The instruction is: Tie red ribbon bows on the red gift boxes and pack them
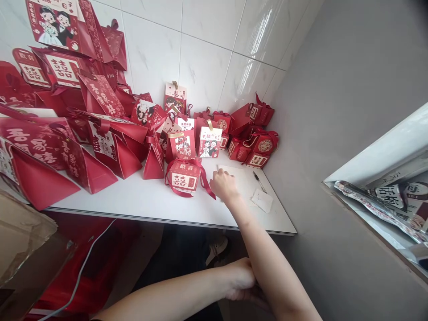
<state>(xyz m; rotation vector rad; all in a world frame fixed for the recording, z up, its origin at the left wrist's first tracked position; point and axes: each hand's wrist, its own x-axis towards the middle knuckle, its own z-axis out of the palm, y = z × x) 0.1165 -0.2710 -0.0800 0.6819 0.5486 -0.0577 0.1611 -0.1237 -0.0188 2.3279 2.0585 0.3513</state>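
**Pale Above, Brown and Red Below**

White wall tiles (207, 26) line the upper middle of the frame, with a grey wall (321, 111) upper right. At far right, a white-edged recess (374, 145) holds printed packets (388, 196). At lower left, a brown cardboard box (23, 236) stands near a white cable (86, 257), which runs across shiny red material (100, 281).

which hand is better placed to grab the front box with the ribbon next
Likely the right hand: it is over the table, right beside the red ribboned box. The left hand is short of the table edge, partly hidden by the right forearm.
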